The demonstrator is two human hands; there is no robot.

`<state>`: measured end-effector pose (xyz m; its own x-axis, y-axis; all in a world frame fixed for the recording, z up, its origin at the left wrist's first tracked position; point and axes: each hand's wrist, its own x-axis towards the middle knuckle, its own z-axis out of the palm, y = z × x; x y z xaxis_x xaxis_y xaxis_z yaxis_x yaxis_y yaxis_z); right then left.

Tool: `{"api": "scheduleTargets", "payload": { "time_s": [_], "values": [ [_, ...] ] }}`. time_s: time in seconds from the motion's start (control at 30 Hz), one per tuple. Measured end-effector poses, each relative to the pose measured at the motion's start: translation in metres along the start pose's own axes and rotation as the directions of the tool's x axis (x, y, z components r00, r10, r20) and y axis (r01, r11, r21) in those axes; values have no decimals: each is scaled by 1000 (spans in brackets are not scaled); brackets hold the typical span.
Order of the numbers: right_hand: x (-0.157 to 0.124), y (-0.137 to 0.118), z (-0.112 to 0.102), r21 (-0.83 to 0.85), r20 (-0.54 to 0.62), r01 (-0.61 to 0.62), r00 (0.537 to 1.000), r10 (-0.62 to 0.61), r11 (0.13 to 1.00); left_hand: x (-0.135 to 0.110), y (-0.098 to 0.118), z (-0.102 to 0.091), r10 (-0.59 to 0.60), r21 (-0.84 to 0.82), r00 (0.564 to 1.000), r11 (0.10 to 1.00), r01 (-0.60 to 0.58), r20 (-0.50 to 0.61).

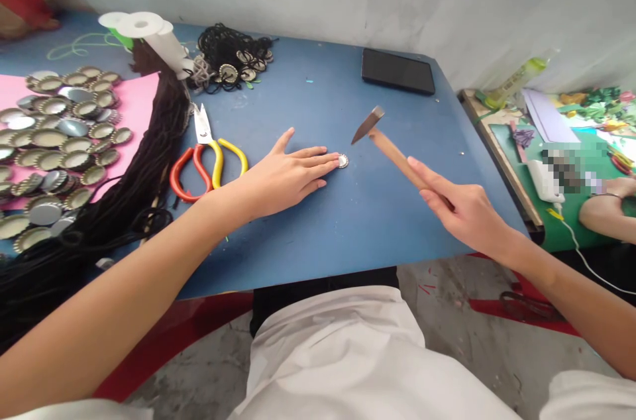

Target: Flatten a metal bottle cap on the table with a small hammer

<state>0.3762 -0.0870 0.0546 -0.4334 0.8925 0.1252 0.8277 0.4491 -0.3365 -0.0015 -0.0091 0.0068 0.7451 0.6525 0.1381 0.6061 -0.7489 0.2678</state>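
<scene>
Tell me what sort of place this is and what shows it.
Probably a small craft workbench for handmade decorations. A heap of bottle caps lies on pink paper, black cord and scissors sit on the blue table, and the right hand holds a hammer above one cap at the left hand.

- The light is bright, soft and even.
- The flat blue table top [308,208] shows only faint shadows.
- The shiny round metal caps [59,135] glint.
- Edges bend wide.
- One small patch at right is blurred.

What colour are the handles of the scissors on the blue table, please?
One red handle and one yellow handle on the metal scissors, clearest in the head view.
</scene>
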Motion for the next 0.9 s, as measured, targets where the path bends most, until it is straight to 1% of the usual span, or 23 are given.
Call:
{"api": "scheduleTargets", "payload": {
  "time_s": [0.03, 0.07, 0.17, 0.23, 0.27, 0.4, 0.5, 0.67, 0.8, 0.83, 0.9],
  "values": [
    [-1, 0, 1, 8, -21, -4, 1000, 5, 1000, 0, 0, 0, 1, -1, 1000, 1000, -1, -1],
    [-1, 0, 2, 21, -11, -4, 1000, 5, 1000, 0, -1, 0, 4, -3, 1000, 1000, -4, 0],
    [-2, 3, 10, 54, 114, 12, 993, -18, 998, 0, -2, 1, 14, -2, 1000, 1000, -14, 12],
    [-3, 6, 14, 57, 140, 11, 990, -19, 998, 0, 1, 1, 16, 16, 1000, 1000, -16, 4],
    [-4, 8, 15, 55, 132, 3, 991, -10, 998, 0, 3, 2, 15, 31, 1000, 999, -15, -5],
    [-8, 11, 18, 36, 39, -46, 998, 45, 998, 3, 16, 3, 13, 114, 1000, 993, -10, -25],
    [-10, 11, 20, 32, 23, -47, 999, 46, 998, 6, 21, 4, 20, 152, 1000, 988, -17, -18],
    [-8, 9, 23, 39, 66, -18, 998, 15, 999, 8, 13, 3, 26, 105, 999, 994, -22, -35],
    [-5, 8, 15, 29, 96, 9, 995, -12, 1000, 8, 6, 2, 35, 41, 999, 999, -34, -26],
    [-4, 8, 12, 26, 91, 24, 996, -27, 999, 7, 5, 2, 38, 23, 999, 999, -38, -14],
    [-2, 6, 5, 10, 41, 39, 998, -39, 999, 7, 2, 2, 36, -6, 999, 999, -36, 5]
  ]
}}
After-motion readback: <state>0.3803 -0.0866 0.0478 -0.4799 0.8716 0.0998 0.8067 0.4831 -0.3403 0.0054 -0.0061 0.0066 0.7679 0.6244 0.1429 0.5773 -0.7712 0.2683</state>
